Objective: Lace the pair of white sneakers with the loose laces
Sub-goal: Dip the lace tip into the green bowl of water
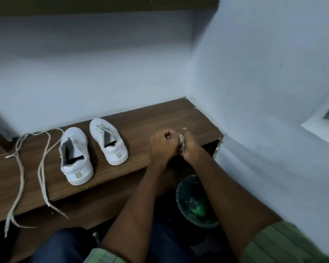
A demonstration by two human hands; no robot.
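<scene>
**Hands bunched on a small pale bundle, sneakers and laces off to the side**

What the hands hold is hard to make out: a small pale wad (181, 139), partly hidden between them, too blurred to tell whether it is lace or something else. The left hand (162, 147) and the right hand (188, 147) meet over the right end of the brown wooden surface (141, 118), close to its front edge. Both sets of fingers are curled tight, the knuckles pressed together, and both pinch the wad between them.

The two white sneakers (92, 147) stand near the middle of the surface, heels toward its front edge, toes toward the wall at the back edge. Both are unlaced, tongues exposed. They sit well apart from the hands, to their left.

The loose laces (42, 168) lie farther left, beside the sneakers, running from the back edge across the surface and trailing over the front edge; their ends hang below it.

A dark bin (193, 202) stands below the right end, partly covered by the right forearm. Green sleeves and blue trousers are cut off at the frame's bottom.
</scene>
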